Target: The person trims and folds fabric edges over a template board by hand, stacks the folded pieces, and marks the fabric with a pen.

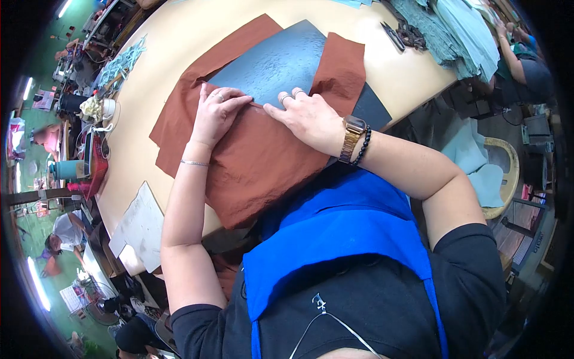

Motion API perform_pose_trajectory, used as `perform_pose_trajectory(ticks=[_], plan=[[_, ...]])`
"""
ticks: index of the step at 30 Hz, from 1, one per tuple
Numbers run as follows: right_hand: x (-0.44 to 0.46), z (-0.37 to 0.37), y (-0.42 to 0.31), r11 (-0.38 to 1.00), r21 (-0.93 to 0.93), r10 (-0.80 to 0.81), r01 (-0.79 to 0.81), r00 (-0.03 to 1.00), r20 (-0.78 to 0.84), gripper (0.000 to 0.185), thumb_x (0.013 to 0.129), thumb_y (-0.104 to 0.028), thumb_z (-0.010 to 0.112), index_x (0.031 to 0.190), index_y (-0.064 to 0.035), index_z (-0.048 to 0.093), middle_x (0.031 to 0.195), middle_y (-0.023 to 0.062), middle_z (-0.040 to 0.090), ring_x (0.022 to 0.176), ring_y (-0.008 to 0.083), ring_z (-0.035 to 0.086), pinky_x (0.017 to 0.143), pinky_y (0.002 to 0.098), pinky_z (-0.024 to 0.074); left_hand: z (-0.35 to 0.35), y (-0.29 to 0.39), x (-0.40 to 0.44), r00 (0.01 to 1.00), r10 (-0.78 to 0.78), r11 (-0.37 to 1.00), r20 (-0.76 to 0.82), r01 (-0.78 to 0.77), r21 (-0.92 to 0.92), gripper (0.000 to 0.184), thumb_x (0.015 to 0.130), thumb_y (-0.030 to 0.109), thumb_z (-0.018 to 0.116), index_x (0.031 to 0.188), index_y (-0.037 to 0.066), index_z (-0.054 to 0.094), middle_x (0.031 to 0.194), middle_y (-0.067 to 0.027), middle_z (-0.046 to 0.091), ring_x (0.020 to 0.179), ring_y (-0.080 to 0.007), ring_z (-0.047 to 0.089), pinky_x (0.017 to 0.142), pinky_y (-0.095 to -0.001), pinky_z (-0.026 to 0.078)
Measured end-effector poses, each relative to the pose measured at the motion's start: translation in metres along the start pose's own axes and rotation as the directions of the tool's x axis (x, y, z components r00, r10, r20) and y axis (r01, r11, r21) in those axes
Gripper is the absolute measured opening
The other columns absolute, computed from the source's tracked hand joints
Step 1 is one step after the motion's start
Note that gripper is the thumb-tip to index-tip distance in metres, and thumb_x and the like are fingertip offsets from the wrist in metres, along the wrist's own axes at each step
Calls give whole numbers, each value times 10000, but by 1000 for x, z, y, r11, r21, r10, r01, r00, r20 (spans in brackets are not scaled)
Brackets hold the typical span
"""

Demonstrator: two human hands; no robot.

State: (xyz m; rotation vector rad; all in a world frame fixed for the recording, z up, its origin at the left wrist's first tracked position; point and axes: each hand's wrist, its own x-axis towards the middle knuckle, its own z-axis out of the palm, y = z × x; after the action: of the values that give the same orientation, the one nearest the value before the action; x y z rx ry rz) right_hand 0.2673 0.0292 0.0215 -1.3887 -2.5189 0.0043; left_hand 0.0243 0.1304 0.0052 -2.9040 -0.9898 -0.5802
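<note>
Pale-green cloth (467,37) lies at right, teal strips (122,63) left.

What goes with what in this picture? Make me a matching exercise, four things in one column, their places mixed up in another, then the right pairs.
Things
1. reddish-brown sheet of cloth
2. gold-coloured metal watch
3. dark, glossy flat board
4. off-white, angular flat sheet

Places
A. to the left of the bare left forearm
B. at the wrist of the right hand
C. showing between two strips of the cloth
D. edge at the fingertips of the left hand

Pairs: 1-D, 2-B, 3-C, 4-A
</note>
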Motion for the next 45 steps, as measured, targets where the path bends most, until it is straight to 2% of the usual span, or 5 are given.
perform_pose_trajectory(ticks=[18,22,27,32,45], plan=[[-53,-28,28,962,275,27,-5,997,-75,163,863,-130,625,1010,-63,601,1070,144,614,978,306,622,773,413,525,-13,-10,-15,948,-258,959,-184,229,-164,299,887,183,662,1168,91,613,1239,-113,595,1170,-313,548,1001,-480,391],[-65,-29,37,841,516,175,-160,984,20,170,845,-118,683,952,-50,570,965,126,644,911,309,642,758,403,518,-26,4,-52,907,-420,905,-26,421,70,443,903,385,638,1246,111,578,1345,-125,543,1254,-307,503,1062,-592,311],[-42,-33,89,974,225,41,-32,998,-36,63,832,-89,556,893,-82,572,804,126,622,811,316,641,698,438,503,-79,69,-45,709,-588,808,389,486,333,737,805,603,666,1338,109,542,1392,-159,517,1315,-327,458,1115,-615,250],[-13,-33,125,990,-141,-33,13,989,-143,134,863,-83,537,957,-115,627,962,62,650,981,238,632,821,391,487,-67,74,-41,926,-4,999,377,-13,42,880,741,653,688,1429,150,467,1522,-173,361,1431,-361,295,1149,-585,230],[-10,-3,80,946,311,-16,90,973,-231,206,868,-129,645,1058,-49,642,1036,142,654,1028,319,614,911,417,497,-2,170,-1,900,-397,904,181,417,-90,732,895,469,622,1471,83,387,1551,-208,279,1446,-391,240,1113,-643,205]])
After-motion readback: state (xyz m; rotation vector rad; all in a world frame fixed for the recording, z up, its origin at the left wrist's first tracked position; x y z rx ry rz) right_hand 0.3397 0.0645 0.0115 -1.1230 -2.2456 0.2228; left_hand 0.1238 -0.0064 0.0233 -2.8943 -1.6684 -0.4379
